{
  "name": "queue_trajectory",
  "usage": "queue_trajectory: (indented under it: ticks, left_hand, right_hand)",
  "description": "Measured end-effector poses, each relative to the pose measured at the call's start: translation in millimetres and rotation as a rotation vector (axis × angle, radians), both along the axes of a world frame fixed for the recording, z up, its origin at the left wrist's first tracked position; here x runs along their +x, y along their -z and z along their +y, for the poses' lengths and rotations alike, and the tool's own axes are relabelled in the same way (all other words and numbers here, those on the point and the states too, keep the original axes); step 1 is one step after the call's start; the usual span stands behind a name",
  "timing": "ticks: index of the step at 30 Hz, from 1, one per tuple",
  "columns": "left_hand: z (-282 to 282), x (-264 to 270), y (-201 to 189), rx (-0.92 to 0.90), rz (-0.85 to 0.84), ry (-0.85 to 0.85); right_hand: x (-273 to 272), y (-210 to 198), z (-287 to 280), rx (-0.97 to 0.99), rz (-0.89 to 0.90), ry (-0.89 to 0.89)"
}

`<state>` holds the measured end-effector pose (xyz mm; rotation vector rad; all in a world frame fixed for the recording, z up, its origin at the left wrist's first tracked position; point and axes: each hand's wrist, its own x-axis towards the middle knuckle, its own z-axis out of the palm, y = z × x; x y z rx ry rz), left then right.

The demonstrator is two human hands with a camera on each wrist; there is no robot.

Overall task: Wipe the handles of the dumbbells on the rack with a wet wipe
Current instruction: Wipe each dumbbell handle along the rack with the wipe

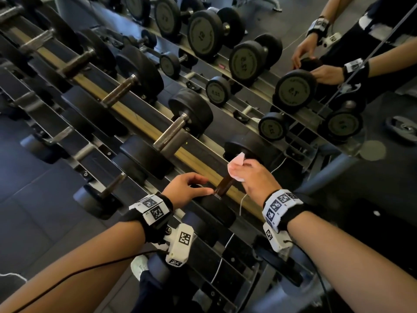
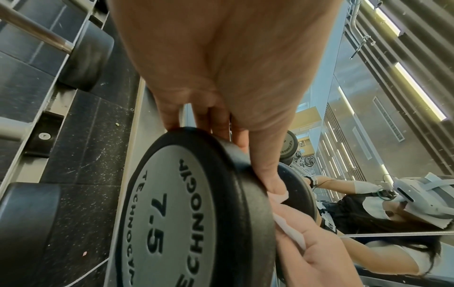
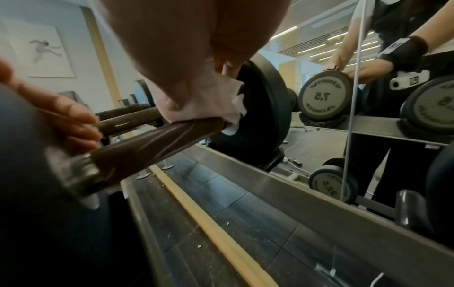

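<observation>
The 7.5 dumbbell (image 1: 248,147) lies on the top rail of the rack (image 1: 198,136), nearest me. My left hand (image 1: 194,188) grips its near head (image 2: 176,213), fingers curled over the rim and thumb along the edge. My right hand (image 1: 246,177) holds a pale pink wet wipe (image 1: 237,166) wrapped round the dark handle (image 1: 223,185) at its far end. In the right wrist view the wipe (image 3: 221,101) is bunched against the far head (image 3: 265,108), and the bare part of the handle (image 3: 152,141) looks wet and shiny.
More dumbbells (image 1: 173,134) line the same rail up to the left, with smaller ones on the lower tier (image 1: 108,188). A mirror (image 1: 338,64) behind the rack reflects the weights and my hands. A thin white cable (image 1: 242,202) hangs under my right wrist.
</observation>
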<state>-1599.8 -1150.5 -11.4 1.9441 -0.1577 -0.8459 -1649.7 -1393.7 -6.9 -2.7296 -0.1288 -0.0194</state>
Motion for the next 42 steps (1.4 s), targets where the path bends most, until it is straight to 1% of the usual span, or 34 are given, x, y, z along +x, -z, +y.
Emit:
queue_trajectory:
  ticks: [2,5,6,7,9,11,13,14,15,16,17,19,20,22,25,27,29,31,33,34,35,36,37,38,39,42]
  left_hand:
    - [0,-1,0,0.003,0.007,-0.013]
    - [1,-3,3,0.031,0.025,-0.057]
    - [2,-3,3,0.057,0.022,-0.070]
    - [4,-4,4,0.082,0.013,-0.079]
    - [8,-4,4,0.086,0.016,-0.082]
    - [9,-3,3,0.084,0.029,-0.067]
    - [10,-1,1,0.110,0.016,-0.040]
    - [11,0,1,0.123,0.007,-0.023]
    - [12,0,0,0.136,-0.003,-0.001]
    - [13,0,0,0.149,-0.014,0.025]
    - [14,-1,-1,0.161,-0.023,0.048]
    - [16,-1,-2,0.170,-0.024,0.075]
    - [17,-2,-3,0.171,-0.018,0.080]
    - [17,-2,-4,0.174,-0.010,0.081]
    - [16,-1,-7,0.158,0.015,0.070]
    - [15,0,-9,0.159,0.025,0.072]
    - [14,2,-11,0.171,0.030,0.082]
    - [12,4,-13,0.181,0.031,0.086]
    - [10,6,-14,0.193,0.029,0.086]
    - [10,6,-14,0.194,0.031,0.086]
    - [10,6,-14,0.193,0.033,0.086]
    - [10,7,-14,0.192,0.034,0.085]
    - [11,7,-14,0.191,0.038,0.086]
    - [11,8,-14,0.188,0.044,0.085]
    - [11,8,-14,0.180,0.050,0.085]
    - [12,7,-12,0.147,0.059,0.085]
  right_hand:
    - [-6,4,9,-0.122,0.034,-0.151]
    - [-11,2,18,-0.075,0.137,-0.302]
    - [-10,-1,16,-0.062,0.165,-0.328]
    - [-7,-4,14,-0.091,0.198,-0.324]
    - [5,-8,1,-0.172,0.238,-0.230]
    - [24,-11,-5,-0.179,0.290,-0.108]
    - [33,-13,4,-0.197,0.384,-0.035]
    - [31,-14,14,-0.218,0.403,-0.037]
    - [23,-12,24,-0.227,0.376,-0.079]
    - [12,-10,33,-0.231,0.359,-0.164]
    - [-1,-9,40,-0.204,0.369,-0.246]
    - [-15,-8,38,-0.120,0.414,-0.320]
    - [-10,-12,36,-0.095,0.415,-0.333]
    - [6,-14,24,-0.137,0.378,-0.320]
    - [27,-16,5,-0.245,0.334,-0.124]
    - [28,-16,6,-0.232,0.332,-0.078]
    - [18,-17,22,-0.235,0.326,-0.116]
    - [-1,-14,37,-0.207,0.318,-0.222]
    - [-16,-9,43,-0.101,0.351,-0.337]
    - [-19,-10,36,-0.060,0.357,-0.338]
    - [-14,-12,33,0.003,0.384,-0.259]
    - [-6,-12,28,0.020,0.411,-0.163]
    - [4,-10,20,-0.026,0.390,-0.123]
    - [16,-9,17,-0.002,0.419,-0.033]
    - [24,-2,12,0.016,0.406,0.055]
    - [22,8,5,0.011,0.317,0.032]
